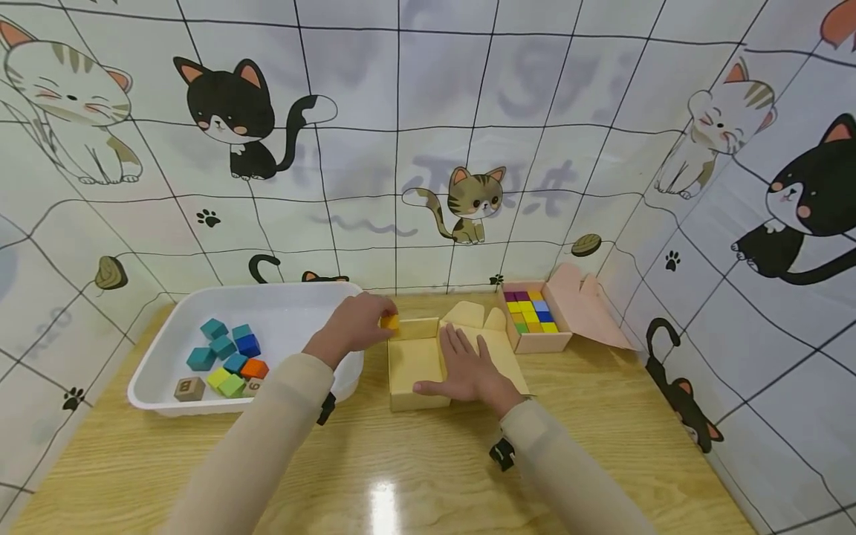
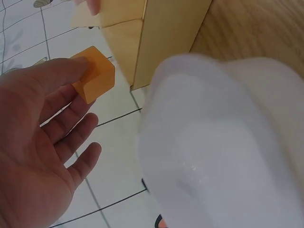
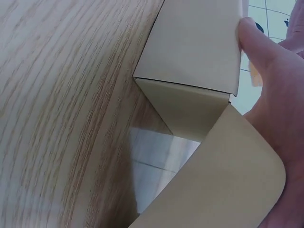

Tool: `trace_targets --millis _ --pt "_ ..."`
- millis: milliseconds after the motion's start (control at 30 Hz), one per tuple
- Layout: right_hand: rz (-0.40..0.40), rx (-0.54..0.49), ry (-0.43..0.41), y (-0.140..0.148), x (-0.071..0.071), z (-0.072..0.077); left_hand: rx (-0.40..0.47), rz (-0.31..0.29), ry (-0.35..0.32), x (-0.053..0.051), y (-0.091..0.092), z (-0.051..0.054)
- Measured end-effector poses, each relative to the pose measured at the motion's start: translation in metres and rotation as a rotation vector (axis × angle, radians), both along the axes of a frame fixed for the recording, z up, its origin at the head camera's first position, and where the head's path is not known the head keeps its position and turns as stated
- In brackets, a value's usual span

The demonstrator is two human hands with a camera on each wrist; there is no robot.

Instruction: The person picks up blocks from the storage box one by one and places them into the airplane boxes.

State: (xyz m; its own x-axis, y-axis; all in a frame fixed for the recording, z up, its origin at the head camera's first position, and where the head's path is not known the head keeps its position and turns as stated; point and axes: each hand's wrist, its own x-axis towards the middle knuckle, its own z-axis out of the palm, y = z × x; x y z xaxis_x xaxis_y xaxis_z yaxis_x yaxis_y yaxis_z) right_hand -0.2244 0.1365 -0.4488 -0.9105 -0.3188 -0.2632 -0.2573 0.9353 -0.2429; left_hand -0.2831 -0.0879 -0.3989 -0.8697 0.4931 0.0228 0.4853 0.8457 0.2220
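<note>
An orange cube (image 1: pixel 390 322) (image 2: pixel 96 76) is pinched between the thumb and fingers of my left hand (image 1: pixel 357 321) (image 2: pixel 50 109), just above the back left corner of an open yellow cardboard box (image 1: pixel 417 401) (image 3: pixel 190 47). My right hand (image 1: pixel 468 369) (image 3: pixel 285 99) lies with fingers spread over the box's right side and its opened lid (image 1: pixel 504 357) (image 3: pixel 228 175), the thumb reaching to the box's front part. In the head view the visible part of the box's inside shows no blocks.
At the left stands a white tray (image 1: pixel 150 371) (image 2: pixel 209 142) with several teal, blue, orange, green and wooden blocks. A pink box (image 1: pixel 543 342) filled with colored cubes sits at the back right, its lid (image 1: pixel 588 308) folded open to the right. A cat-patterned backdrop surrounds the wooden table (image 1: pixel 401 475).
</note>
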Motion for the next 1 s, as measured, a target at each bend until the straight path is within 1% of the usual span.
trace_targets --millis 100,233,400,533,667,800,867,933,1000 --pt "0.000 -0.021 0.002 0.001 0.001 0.000 0.008 0.009 -0.014 -0.001 0.007 -0.008" --pt "-0.005 -0.046 -0.003 0.001 0.003 -0.001 0.004 0.016 -0.010 -0.002 0.016 -0.017" --pt "-0.004 -0.045 -0.001 0.001 0.004 -0.002 -0.036 0.030 0.008 -0.004 0.025 -0.026" --pt "-0.004 -0.035 0.000 0.002 0.005 0.000 -0.072 0.029 0.008 -0.002 0.031 -0.032" --pt "-0.001 -0.022 0.000 0.002 0.006 0.002 -0.145 0.021 0.065 0.001 0.035 -0.037" --pt "0.001 -0.025 0.010 0.001 0.007 0.002 -0.254 -0.013 0.180 0.002 0.038 -0.043" --pt "0.000 -0.029 0.014 0.001 0.008 0.002 -0.314 -0.034 0.215 0.002 0.041 -0.046" --pt "-0.001 -0.030 0.015 0.001 0.008 0.002 -0.367 -0.049 0.226 0.002 0.042 -0.050" --pt "-0.001 -0.026 0.012 0.001 0.007 0.002 -0.403 -0.044 0.225 0.002 0.044 -0.052"
